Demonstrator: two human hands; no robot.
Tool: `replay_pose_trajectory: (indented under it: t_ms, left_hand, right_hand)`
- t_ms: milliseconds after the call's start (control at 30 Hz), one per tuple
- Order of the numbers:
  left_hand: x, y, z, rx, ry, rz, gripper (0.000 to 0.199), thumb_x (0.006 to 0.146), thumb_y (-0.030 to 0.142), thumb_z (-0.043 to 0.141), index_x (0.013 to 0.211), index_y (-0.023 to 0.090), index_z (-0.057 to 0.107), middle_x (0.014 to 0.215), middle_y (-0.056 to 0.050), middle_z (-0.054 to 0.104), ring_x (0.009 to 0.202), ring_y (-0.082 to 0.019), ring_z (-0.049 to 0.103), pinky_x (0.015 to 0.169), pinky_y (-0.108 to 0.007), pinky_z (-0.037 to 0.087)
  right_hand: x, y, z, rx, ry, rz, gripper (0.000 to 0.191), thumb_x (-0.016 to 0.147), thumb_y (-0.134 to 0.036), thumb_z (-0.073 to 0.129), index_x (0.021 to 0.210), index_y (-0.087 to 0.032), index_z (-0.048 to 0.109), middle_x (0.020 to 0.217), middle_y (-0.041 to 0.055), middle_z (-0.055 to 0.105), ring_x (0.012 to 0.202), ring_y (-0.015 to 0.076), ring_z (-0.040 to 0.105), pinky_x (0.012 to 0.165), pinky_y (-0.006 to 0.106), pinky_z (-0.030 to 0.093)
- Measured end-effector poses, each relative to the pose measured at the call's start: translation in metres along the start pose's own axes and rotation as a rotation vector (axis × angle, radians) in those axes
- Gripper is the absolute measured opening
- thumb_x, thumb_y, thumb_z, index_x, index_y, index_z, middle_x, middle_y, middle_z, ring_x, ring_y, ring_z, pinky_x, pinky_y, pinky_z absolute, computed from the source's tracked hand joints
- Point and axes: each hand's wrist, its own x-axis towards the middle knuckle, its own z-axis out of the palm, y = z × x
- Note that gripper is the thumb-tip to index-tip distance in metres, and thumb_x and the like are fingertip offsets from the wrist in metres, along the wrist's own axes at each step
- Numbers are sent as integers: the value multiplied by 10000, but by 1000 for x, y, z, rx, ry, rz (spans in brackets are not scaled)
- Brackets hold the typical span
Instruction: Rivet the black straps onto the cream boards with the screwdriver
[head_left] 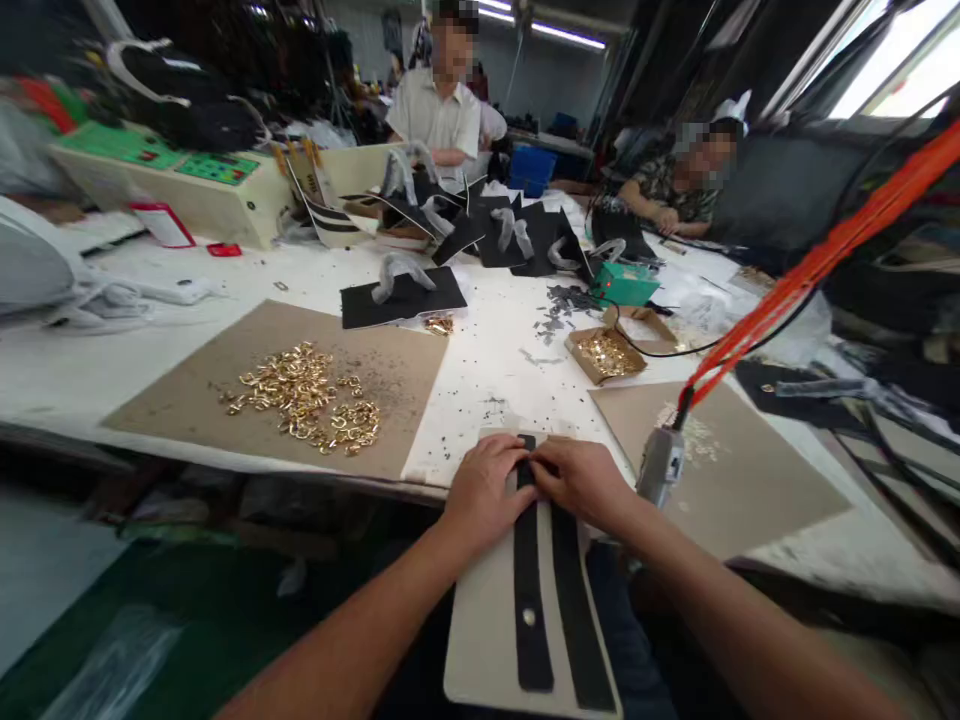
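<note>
well, the left hand (pixel 480 495) and the right hand (pixel 581 480) meet over the far end of a cream panel (pixel 484 640), which lies across the front edge of a white worktable (pixel 495 370). both hands have their fingers (pixel 510 482) bent and closed on the top of a black strap (pixel 531 590), pinching it against the panel, and the fingertips nearly touch. a second black strap (pixel 574 610) runs beside it on the panel, and a round metal stud (pixel 529 617) sits in the lower part of the first strap.

just right of the panel, a grey handheld tool (pixel 660 465) hangs from orange cords (pixel 825 260), close to the right hand and over a cardboard sheet (pixel 757 480). ahead and left of the panel, a larger cardboard sheet (pixel 382 370) holds a loose heap of gold metal rings (pixel 300 395). straight ahead of the panel, a small cardboard tray (pixel 604 355) holds more gold pieces, with a green box (pixel 624 284) behind it. farther beyond the panel, black panels (pixel 403 297) lie in a row, and one co-worker in a white shirt (pixel 439 120) stands at the far end, while another in a camouflage-print shirt (pixel 671 185) works on the right.
</note>
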Motion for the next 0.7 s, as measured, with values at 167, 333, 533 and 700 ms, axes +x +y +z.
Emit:
replay_pose_trajectory:
  t_ms: [167, 333, 533, 700]
  left_hand:
    - [2, 2, 1, -6, 5, -18, 446, 749, 264, 861, 1166, 208, 714, 1301, -94, 690, 1270, -294, 585, 1113, -478, 467]
    - [2, 1, 2, 5, 3, -22, 472, 733, 262, 869, 1171, 192, 707, 1304, -99, 690, 1281, -296, 577, 1121, -473, 460]
    - [2, 1, 1, 0, 10, -23, 481, 723, 256, 874, 1167, 181, 705, 1310, -104, 688, 1288, -302, 572, 1127, -481, 458]
    - [3, 2, 1, 5, 3, -20, 460, 741, 257, 860, 1167, 190, 701, 1310, -108, 682, 1289, -308, 573, 1127, -493, 460]
  right_hand:
    - [5, 4, 2, 144, -35, 174, 196, 880, -303, 585, 840, -251, 769, 802, 5, 749, 738, 165, 643, 665, 263, 376]
    - [14, 12, 5, 341, -88, 282, 188, 829, -338, 619, 776, -218, 752, 689, -2, 702, 665, 161, 607, 626, 264, 379]
    - [19, 16, -1, 447, -171, 258, 182, 801, -316, 618, 723, -185, 718, 632, -12, 639, 617, 140, 547, 577, 259, 358]
    - [22, 21, 2, 443, -172, 253, 145, 774, -291, 654, 687, -187, 704, 612, -8, 632, 604, 138, 535, 543, 253, 343]
